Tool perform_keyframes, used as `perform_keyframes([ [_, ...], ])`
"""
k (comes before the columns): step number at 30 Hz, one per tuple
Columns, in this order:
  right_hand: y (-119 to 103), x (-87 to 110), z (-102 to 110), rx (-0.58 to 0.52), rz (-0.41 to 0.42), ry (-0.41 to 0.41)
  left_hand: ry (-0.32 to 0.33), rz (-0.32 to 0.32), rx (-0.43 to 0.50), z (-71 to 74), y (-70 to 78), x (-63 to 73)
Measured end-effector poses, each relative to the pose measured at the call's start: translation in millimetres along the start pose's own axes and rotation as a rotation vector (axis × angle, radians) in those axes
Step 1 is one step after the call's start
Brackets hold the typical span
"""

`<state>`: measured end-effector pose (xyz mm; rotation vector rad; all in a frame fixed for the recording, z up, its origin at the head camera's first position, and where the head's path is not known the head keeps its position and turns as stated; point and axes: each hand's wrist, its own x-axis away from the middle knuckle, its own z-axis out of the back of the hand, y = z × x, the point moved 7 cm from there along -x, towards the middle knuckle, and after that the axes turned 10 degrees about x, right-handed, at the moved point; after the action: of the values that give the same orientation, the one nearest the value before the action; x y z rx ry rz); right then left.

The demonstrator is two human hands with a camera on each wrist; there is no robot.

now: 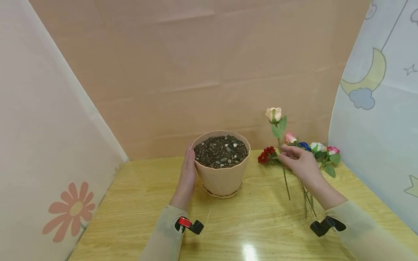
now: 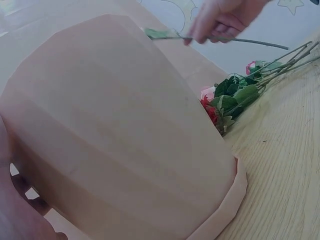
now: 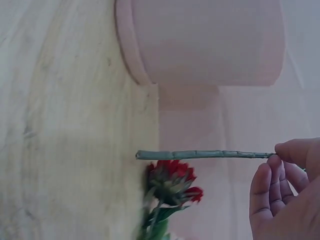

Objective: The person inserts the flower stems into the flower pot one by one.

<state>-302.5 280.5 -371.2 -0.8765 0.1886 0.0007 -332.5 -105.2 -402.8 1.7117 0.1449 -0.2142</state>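
A cream rose (image 1: 273,115) stands nearly upright above the table, its green stem (image 3: 200,154) pinched between the thumb and fingertips of my right hand (image 1: 302,165). The stem's cut end points down and hangs free. My left hand (image 1: 187,175) rests along the left side of a beige flowerpot (image 1: 222,178), fingers extended against its wall. Dark soil (image 1: 213,148) with pebbles and white bits fills the pot, which sits on a matching saucer (image 1: 223,196). In the left wrist view the pot wall hides the rose's bloom.
Several flowers lie on the wooden table (image 1: 147,203) at the right: a dark red one (image 1: 266,155), a blue one (image 1: 305,146), a white one (image 1: 317,146) and pink ones (image 1: 333,150). Their stems point toward the front. Cloth walls (image 1: 169,72) enclose the back and sides.
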Motion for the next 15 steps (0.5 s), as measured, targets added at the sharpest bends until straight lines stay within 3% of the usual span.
perform_keyframes([
  [15, -86.0, -12.1, 24.5, -0.131, 0.131, 0.084, -0.002, -0.036, -0.063, 0.0, 2.5, 1.8],
])
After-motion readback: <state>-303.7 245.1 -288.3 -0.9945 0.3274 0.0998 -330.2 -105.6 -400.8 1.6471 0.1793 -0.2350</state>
